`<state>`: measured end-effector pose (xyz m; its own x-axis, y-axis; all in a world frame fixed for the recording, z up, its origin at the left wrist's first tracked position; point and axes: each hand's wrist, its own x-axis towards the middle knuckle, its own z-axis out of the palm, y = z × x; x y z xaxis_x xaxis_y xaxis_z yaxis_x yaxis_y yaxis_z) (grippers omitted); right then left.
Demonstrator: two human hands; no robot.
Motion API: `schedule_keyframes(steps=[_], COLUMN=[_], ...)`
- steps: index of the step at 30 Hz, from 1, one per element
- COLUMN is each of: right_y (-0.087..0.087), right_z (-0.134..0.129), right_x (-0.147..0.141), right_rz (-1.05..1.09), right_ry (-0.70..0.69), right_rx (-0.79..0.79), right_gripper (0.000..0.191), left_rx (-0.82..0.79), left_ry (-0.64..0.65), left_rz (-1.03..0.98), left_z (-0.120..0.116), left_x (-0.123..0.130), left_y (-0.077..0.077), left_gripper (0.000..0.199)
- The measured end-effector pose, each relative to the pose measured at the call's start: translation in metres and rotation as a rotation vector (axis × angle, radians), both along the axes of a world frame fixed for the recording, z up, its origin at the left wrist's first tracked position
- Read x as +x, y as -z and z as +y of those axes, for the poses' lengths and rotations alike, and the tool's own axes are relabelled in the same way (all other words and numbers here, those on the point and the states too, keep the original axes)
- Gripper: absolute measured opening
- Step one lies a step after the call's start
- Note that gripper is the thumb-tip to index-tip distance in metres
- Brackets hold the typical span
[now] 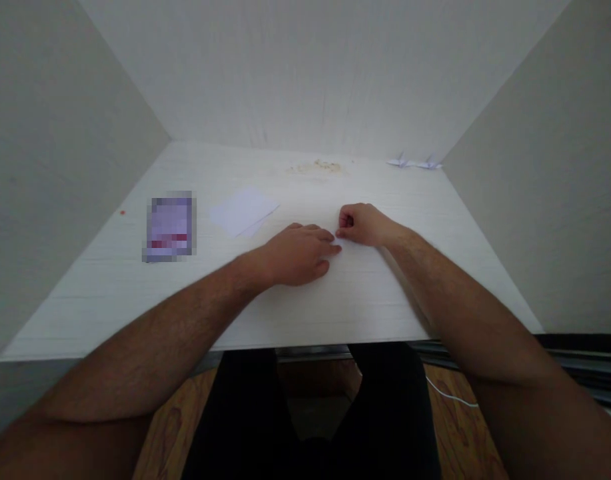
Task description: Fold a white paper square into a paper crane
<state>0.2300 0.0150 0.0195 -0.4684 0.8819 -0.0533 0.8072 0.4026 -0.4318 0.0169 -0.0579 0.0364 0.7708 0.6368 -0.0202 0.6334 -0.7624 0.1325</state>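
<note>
My left hand (305, 255) lies palm down near the middle of the white tabletop, its fingers stretched toward the right. My right hand (364, 225) is closed, with its curled fingers and thumb pressed down just beyond the left fingertips. The two hands almost meet. A small pale bit shows between their fingertips, too small to name, and whatever the right fingers pinch is hidden. Left of my left hand and farther back are several loose sheets of white paper (245, 210), partly overlapping.
A blurred purple item (170, 223) with a red band lies at the left. Two small folded paper cranes (401, 161) stand in the far right corner. Brownish stains (325, 167) mark the back of the tabletop (335, 313). Grey-white panels enclose the back and both sides.
</note>
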Motion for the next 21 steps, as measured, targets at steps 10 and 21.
schedule_keyframes(steps=[10,21], right_y=[0.003,0.005], right_z=[0.001,-0.001], right_x=[-0.019,-0.017], right_rz=[-0.014,-0.014], right_ry=[0.320,0.316], right_rx=[0.116,0.155], right_gripper=[0.018,0.016], left_rx=[0.005,0.049], left_ry=[-0.141,-0.218], left_rz=[0.024,-0.232], left_z=[0.025,0.034], left_x=[-0.003,-0.006], left_y=[0.005,0.027], left_gripper=[0.046,0.041])
